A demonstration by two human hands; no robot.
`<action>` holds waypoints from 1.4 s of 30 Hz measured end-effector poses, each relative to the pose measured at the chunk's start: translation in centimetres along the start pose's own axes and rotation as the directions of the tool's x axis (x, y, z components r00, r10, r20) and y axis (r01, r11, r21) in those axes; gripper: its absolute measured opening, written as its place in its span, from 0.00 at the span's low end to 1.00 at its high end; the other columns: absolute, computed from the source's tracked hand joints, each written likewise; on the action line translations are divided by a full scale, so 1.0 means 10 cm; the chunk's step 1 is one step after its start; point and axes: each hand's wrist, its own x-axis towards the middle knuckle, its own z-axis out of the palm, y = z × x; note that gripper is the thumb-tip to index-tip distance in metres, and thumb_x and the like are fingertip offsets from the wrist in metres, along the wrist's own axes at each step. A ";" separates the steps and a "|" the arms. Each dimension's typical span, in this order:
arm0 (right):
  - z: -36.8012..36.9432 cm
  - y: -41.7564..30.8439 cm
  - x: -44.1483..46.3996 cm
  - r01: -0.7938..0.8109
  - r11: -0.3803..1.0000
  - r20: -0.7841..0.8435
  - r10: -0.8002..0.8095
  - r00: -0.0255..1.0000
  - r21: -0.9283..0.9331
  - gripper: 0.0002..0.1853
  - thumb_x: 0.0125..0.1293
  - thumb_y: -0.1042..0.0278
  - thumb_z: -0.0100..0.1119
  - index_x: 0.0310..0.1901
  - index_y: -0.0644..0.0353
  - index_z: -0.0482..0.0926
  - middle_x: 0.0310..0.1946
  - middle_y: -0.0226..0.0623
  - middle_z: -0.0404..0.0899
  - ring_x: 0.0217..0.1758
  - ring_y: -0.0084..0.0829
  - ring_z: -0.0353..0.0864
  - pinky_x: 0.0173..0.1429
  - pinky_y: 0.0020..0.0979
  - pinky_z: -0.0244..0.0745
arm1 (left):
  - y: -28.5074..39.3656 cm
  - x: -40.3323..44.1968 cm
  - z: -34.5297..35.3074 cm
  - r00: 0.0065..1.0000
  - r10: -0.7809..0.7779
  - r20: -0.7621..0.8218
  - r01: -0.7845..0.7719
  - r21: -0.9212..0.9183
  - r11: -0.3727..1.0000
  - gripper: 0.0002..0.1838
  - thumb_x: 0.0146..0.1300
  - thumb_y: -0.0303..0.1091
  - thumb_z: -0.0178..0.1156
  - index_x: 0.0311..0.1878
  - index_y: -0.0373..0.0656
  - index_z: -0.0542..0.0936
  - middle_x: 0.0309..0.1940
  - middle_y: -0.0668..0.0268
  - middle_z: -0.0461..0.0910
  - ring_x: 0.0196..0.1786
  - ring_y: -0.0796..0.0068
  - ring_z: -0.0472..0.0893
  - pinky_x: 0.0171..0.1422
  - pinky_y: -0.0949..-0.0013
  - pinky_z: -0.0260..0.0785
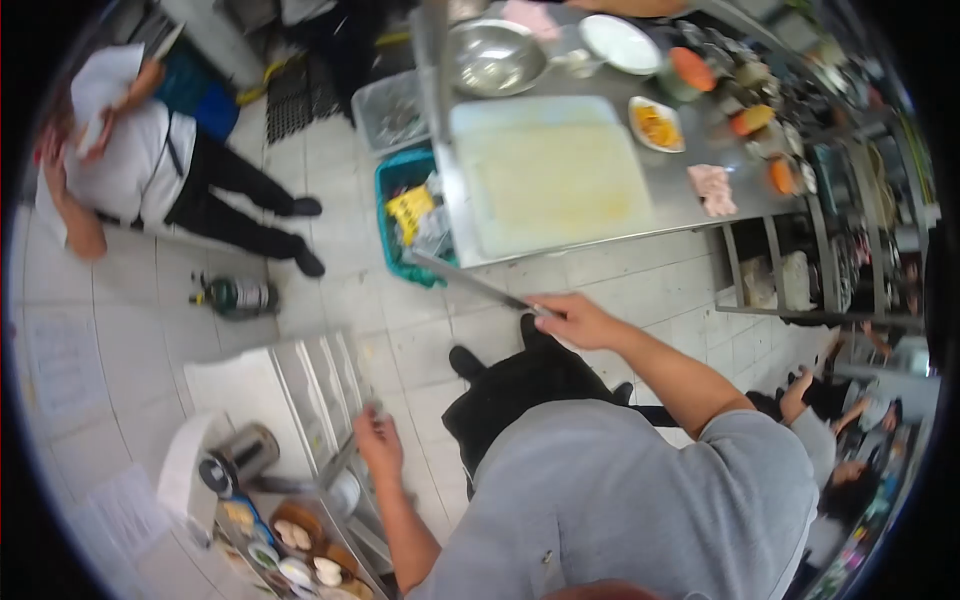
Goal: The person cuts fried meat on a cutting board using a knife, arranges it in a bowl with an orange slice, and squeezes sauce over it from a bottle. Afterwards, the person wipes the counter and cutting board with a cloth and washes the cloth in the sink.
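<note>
My right hand [570,320] is closed round the dark handle of a long knife [470,282], whose blade points left toward the front corner of the steel counter [690,228]. A pale cutting board [550,175] lies on that counter, beyond the knife. Low on the left side, my left hand [377,435] hangs near the edge of a white unit with ridged compartments [310,385]. Its fingers are bent and blurred, and a small greyish thing shows at the fingertips.
A teal bin [385,215] with rubbish stands at the counter's left end. A green cylinder [240,297] is on the floor near a person in white [140,150]. Metal bowl [495,60], white dishes and shelves are at the back and right. Other people are at lower right.
</note>
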 end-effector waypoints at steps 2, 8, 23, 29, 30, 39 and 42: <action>-0.61 -0.20 0.00 0.045 0.953 -0.151 -0.093 0.984 -0.299 0.29 0.81 0.67 0.62 0.81 0.49 0.78 0.41 0.34 0.86 0.43 0.35 0.85 0.52 0.41 0.84 | 0.62 0.61 -0.03 0.962 0.242 -0.122 -0.240 0.032 0.970 0.26 0.73 0.29 0.70 0.72 0.35 0.80 0.60 0.51 0.83 0.53 0.57 0.84 0.56 0.58 0.79; -1.59 0.38 0.20 -0.175 0.627 -0.313 -0.115 0.943 -0.759 0.27 0.76 0.60 0.66 0.75 0.50 0.82 0.50 0.43 0.87 0.57 0.50 0.86 0.65 0.49 0.82 | 3.38 1.45 0.50 0.728 0.677 -0.110 -0.684 -0.048 0.728 0.26 0.75 0.30 0.70 0.73 0.38 0.80 0.61 0.53 0.82 0.58 0.56 0.84 0.62 0.57 0.78; -3.60 2.17 0.12 -0.030 0.810 -0.546 -0.368 0.753 -0.586 0.25 0.69 0.73 0.66 0.69 0.56 0.85 0.68 0.46 0.84 0.71 0.54 0.80 0.79 0.56 0.71 | 5.88 0.71 3.40 0.835 0.543 0.091 -0.458 -0.432 0.777 0.16 0.77 0.26 0.69 0.64 0.35 0.85 0.55 0.61 0.86 0.51 0.72 0.86 0.55 0.68 0.80; -3.83 2.14 -0.49 0.327 0.742 0.060 -0.362 0.930 -0.586 0.18 0.78 0.63 0.59 0.26 0.56 0.84 0.30 0.46 0.87 0.38 0.52 0.84 0.55 0.55 0.76 | 6.11 0.79 3.46 0.719 0.675 0.166 -0.647 -0.195 0.737 0.11 0.75 0.27 0.70 0.57 0.34 0.87 0.44 0.55 0.88 0.46 0.65 0.87 0.54 0.62 0.80; -3.88 2.27 -0.70 0.388 0.798 0.053 -0.412 0.910 -0.462 0.22 0.74 0.64 0.63 0.18 0.55 0.79 0.22 0.49 0.83 0.33 0.52 0.83 0.48 0.53 0.77 | 6.10 0.79 3.46 0.699 0.701 0.144 -0.679 -0.176 0.713 0.10 0.75 0.28 0.70 0.55 0.35 0.87 0.41 0.55 0.88 0.45 0.61 0.87 0.55 0.59 0.80; -4.47 1.45 -0.90 0.171 0.940 -0.316 -0.073 0.946 0.296 0.14 0.64 0.82 0.61 0.50 0.63 0.88 0.55 0.40 0.85 0.59 0.36 0.86 0.69 0.36 0.80 | 6.58 0.43 4.51 0.537 0.753 0.380 -0.565 -0.502 0.655 0.13 0.76 0.30 0.69 0.59 0.37 0.87 0.47 0.57 0.90 0.45 0.68 0.88 0.49 0.64 0.82; -4.34 1.37 -0.96 0.222 0.975 -0.571 -0.183 0.800 -0.001 0.19 0.65 0.79 0.64 0.57 0.61 0.86 0.54 0.42 0.83 0.59 0.40 0.86 0.70 0.38 0.80 | 6.59 0.44 4.82 0.668 0.609 0.428 -0.412 -0.469 0.781 0.12 0.74 0.28 0.69 0.56 0.35 0.88 0.43 0.61 0.91 0.45 0.76 0.87 0.49 0.68 0.80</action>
